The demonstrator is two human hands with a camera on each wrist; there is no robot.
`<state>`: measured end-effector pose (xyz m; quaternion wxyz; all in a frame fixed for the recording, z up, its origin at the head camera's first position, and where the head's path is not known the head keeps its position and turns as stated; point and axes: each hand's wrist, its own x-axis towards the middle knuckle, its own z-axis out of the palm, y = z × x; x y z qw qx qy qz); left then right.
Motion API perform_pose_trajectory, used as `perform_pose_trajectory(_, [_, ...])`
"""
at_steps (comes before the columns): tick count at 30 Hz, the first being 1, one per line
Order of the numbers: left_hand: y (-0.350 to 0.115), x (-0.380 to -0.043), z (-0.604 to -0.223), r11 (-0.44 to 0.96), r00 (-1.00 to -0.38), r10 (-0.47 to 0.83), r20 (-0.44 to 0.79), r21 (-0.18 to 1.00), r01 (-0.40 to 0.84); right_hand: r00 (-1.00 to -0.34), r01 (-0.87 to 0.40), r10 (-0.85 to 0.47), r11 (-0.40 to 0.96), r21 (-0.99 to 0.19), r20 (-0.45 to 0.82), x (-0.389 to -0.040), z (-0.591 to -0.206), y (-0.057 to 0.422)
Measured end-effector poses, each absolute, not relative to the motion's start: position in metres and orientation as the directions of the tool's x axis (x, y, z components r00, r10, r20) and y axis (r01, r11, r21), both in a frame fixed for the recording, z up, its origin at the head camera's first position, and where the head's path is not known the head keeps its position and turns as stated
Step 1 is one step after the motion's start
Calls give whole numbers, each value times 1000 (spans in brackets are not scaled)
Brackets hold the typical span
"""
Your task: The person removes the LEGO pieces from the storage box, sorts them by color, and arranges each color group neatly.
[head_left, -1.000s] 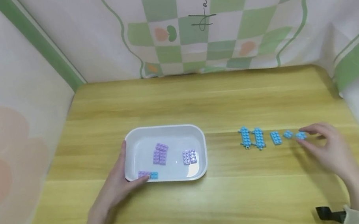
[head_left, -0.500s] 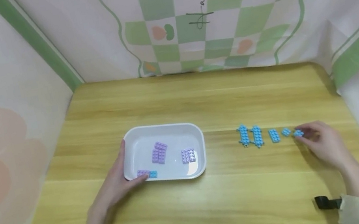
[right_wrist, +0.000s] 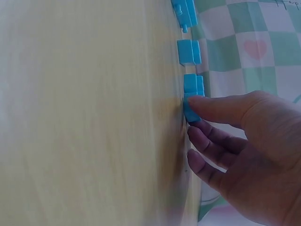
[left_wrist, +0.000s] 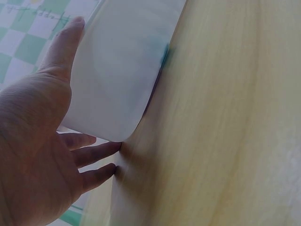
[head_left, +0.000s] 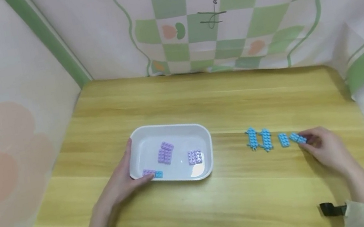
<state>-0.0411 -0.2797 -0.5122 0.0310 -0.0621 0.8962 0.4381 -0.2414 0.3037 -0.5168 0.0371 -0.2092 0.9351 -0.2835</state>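
My left hand (head_left: pixel 119 183) grips the left end of a white plastic tray (head_left: pixel 174 132), its thumb over the near rim. Inside the tray lie several purple building bricks (head_left: pixel 165 155) and a small blue brick (head_left: pixel 158 174) by the thumb. At the right, my right hand (head_left: pixel 331 150) pinches a small blue building brick (right_wrist: pixel 191 112) between thumb and fingers, low at the tabletop. It sits end to end against another small blue brick (right_wrist: pixel 190 84). In the right wrist view the ring and little fingers are loosely bent below it.
Left of the pinched brick, a blue rectangular brick (head_left: pixel 283 140) and two long blue bricks with side pins (head_left: pixel 252 138) stand in a row on the wooden table (head_left: pixel 221 212). Printed curtains (head_left: pixel 220 41) hang along the table's back edge and sides.
My right hand has slid the small blue brick left, closing the gap to the neighbouring small blue brick. The left hand and tray hold their place; the head view has shifted slightly.
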Motion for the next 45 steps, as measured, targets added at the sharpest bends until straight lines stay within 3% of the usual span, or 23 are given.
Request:
perform_pose_trajectory(7, [-278, -43, -513, 608, -988, -86, -125, 779, -152, -907, -374, -418, 730, -572, 59, -242, -514, 305])
perform_pose_trajectory(12, [-279, -42, -512, 606, -987, -89, -132, 779, -159, -901, -415, -404, 694, -588, 160, -244, -493, 285])
perform_pose_trajectory(18, [-278, -43, -509, 612, -990, -87, -115, 778, -144, -803, -584, -496, 548, -599, 330, -240, -462, 230])
perform_pose_trajectory(22, [-277, -42, -509, 611, -991, -82, -108, 780, -136, -748, -643, -557, 475, -600, 360, -241, -447, 199])
perform_pose_trajectory(30, [-276, -40, -507, 615, -990, -89, -112, 775, -143, -690, -679, -642, 417, -604, 333, -247, -432, 159])
perform_pose_trajectory(45, [-276, -38, -509, 611, -988, -100, -119, 776, -155, -585, -681, -797, 382, -624, 150, -232, -436, 88])
